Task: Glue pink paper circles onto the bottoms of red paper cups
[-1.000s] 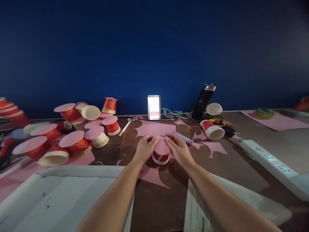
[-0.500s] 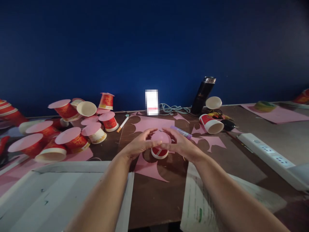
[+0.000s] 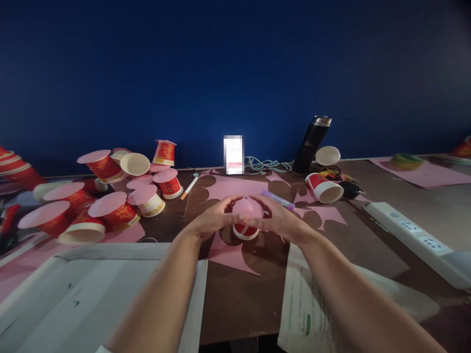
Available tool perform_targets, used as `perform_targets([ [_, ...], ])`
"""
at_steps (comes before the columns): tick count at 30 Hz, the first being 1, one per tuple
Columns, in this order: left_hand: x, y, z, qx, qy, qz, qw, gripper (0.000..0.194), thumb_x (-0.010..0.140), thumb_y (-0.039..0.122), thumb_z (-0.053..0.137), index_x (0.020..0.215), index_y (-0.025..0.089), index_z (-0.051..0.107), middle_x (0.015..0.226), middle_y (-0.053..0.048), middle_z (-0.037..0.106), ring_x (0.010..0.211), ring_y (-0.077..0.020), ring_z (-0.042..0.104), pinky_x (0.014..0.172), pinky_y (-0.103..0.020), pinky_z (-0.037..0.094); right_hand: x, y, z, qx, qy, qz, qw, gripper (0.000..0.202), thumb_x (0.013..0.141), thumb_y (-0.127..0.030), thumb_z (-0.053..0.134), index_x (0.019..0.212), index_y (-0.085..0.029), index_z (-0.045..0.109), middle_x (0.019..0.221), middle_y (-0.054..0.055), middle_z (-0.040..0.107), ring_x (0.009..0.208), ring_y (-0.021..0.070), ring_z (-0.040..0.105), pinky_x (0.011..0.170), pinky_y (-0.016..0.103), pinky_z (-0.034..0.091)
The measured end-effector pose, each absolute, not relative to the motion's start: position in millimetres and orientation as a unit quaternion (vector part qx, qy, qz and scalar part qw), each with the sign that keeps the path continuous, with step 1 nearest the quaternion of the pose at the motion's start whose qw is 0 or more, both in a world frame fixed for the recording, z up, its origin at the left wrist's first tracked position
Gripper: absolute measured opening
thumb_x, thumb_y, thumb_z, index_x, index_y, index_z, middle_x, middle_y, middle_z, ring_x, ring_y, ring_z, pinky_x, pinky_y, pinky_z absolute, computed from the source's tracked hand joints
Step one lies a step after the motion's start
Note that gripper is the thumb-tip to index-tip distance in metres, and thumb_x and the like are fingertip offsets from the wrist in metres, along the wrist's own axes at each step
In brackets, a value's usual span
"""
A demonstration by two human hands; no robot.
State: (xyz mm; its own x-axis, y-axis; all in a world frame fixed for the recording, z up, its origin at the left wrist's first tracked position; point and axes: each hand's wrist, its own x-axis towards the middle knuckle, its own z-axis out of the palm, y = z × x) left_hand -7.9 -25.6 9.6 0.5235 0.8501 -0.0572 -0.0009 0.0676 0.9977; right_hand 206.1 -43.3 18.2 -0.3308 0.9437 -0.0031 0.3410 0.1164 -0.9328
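Observation:
A red paper cup [image 3: 246, 233] stands rim-down on the table in front of me, capped by a round pink paper disc [image 3: 248, 208]. My left hand [image 3: 215, 216] curves around the left side of the disc and cup, thumb at the front. From the right, my right hand [image 3: 278, 217] does the same, its thumb close to the other. Both hands are closed around the capped cup. Pink paper offcuts [image 3: 231, 255] with round cut-outs lie beneath and behind it. A purple glue stick [image 3: 278, 200] rests just beyond my right fingers.
Several red cups with pink discs [image 3: 106, 205] are heaped at the left. A white tray [image 3: 184, 251] lies front left. At the back stand a lit phone [image 3: 234, 154] and a leaning black bottle [image 3: 311, 144]. A power strip [image 3: 415, 240] lies right, near a loose cup [image 3: 324, 188].
My hands stay around the capped cup, with the thumbs shifting slightly over the disc's front edge. The whole view has moved a little; other things keep their places.

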Motion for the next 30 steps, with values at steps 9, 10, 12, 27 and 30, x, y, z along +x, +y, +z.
perform_targets([
  [9, -1, -27, 3, 0.674, 0.356, 0.274, 0.586, 0.083, 0.048, 0.019, 0.087, 0.126, 0.019, 0.056, 0.101, -0.01, 0.068, 0.09, -0.0246, 0.062, 0.075, -0.035, 0.051, 209, -40, 0, -0.478, -0.784, 0.3, 0.257, 0.099, 0.056, -0.037, 0.083, 0.141, -0.02, 0.035, 0.14, 0.014, 0.045, 0.13, 0.0344, 0.041, 0.109, 0.051, 0.032],
  [10, 1, -26, 2, 0.681, 0.354, 0.284, 0.575, 0.079, 0.047, 0.019, 0.087, 0.122, 0.018, 0.059, 0.098, -0.009, 0.069, 0.09, -0.0246, 0.062, 0.076, -0.034, 0.05, 209, -39, -2, -0.478, -0.782, 0.304, 0.262, 0.096, 0.059, -0.035, 0.082, 0.141, -0.021, 0.035, 0.138, 0.013, 0.047, 0.128, 0.0333, 0.043, 0.108, 0.05, 0.033],
  [12, 2, -24, 3, 0.669, 0.356, 0.302, 0.578, 0.07, 0.049, 0.022, 0.087, 0.115, 0.018, 0.063, 0.097, -0.008, 0.07, 0.092, -0.0249, 0.062, 0.079, -0.035, 0.049, 209, -38, -4, -0.47, -0.768, 0.337, 0.276, 0.094, 0.062, -0.034, 0.081, 0.142, -0.023, 0.033, 0.131, 0.011, 0.054, 0.119, 0.0299, 0.052, 0.103, 0.047, 0.04],
  [27, -8, -13, 3, 0.42, 0.407, 0.467, 0.663, 0.043, 0.07, 0.047, 0.073, 0.098, 0.015, 0.067, 0.082, -0.005, 0.069, 0.071, -0.0158, 0.062, 0.068, -0.027, 0.048, 195, -44, -7, -0.483, -0.71, 0.405, 0.313, 0.087, 0.071, -0.041, 0.077, 0.142, -0.018, 0.032, 0.114, 0.013, 0.062, 0.101, 0.0222, 0.063, 0.09, 0.043, 0.052],
  [30, -9, -11, 0, 0.447, 0.431, 0.483, 0.618, 0.045, 0.069, 0.052, 0.071, 0.096, 0.016, 0.066, 0.081, -0.004, 0.068, 0.07, -0.016, 0.061, 0.065, -0.027, 0.047, 189, -47, -8, -0.5, -0.711, 0.386, 0.309, 0.078, 0.074, -0.041, 0.073, 0.139, -0.018, 0.037, 0.11, 0.012, 0.064, 0.089, 0.0203, 0.066, 0.08, 0.037, 0.055],
])
